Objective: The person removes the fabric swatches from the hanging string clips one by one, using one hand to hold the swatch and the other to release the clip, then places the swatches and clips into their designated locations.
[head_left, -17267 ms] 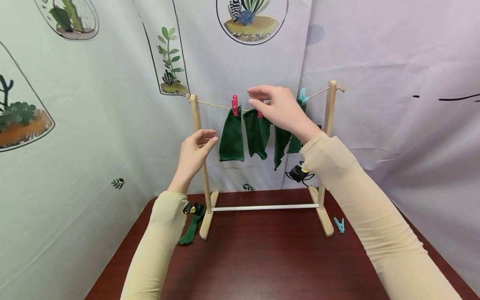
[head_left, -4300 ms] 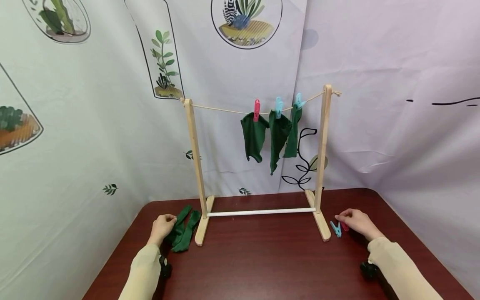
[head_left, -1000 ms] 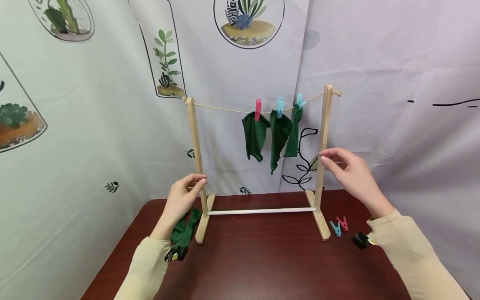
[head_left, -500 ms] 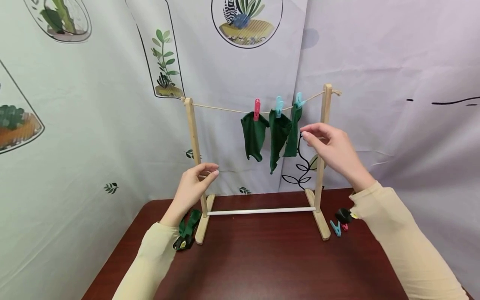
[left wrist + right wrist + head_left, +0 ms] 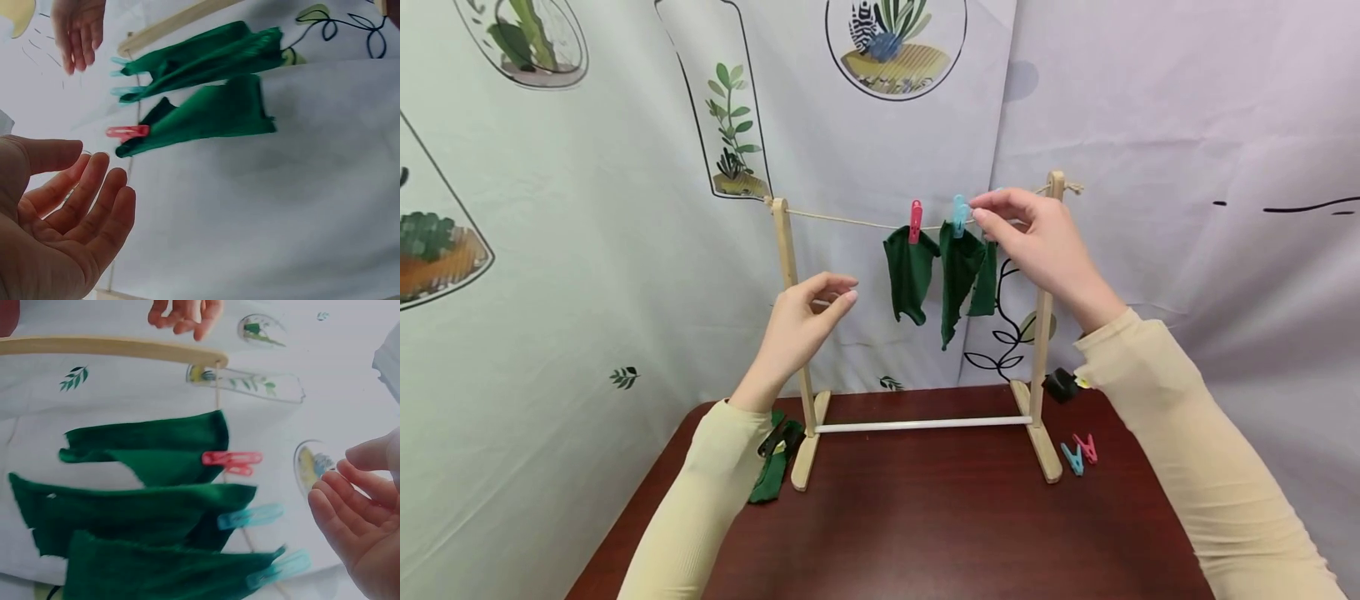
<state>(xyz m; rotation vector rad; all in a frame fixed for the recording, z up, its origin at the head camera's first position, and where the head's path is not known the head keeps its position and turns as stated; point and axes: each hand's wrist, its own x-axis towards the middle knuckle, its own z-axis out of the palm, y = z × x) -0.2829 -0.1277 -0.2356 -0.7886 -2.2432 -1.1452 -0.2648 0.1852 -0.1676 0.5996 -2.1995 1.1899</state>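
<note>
Three green cloths [image 5: 912, 279] hang from the cord [image 5: 842, 220], a red clip [image 5: 915, 223] and blue clips [image 5: 959, 219] pinching their tops, apparently against slipping. The left hand [image 5: 797, 329], left of them, and right hand [image 5: 1045, 246], near the blue clips, hold nothing, fingers [image 5: 117, 219] relaxed.

- Open gap beneath the cord [image 5: 850, 220], from the left post [image 5: 786, 250] to the red-pegged cloth [image 5: 912, 279]
- Two blue-pegged cloths [image 5: 957, 279] stand in the way toward the right post [image 5: 1042, 350]
- Room to pass below all three, above the white crossbar [image 5: 925, 424]
</note>
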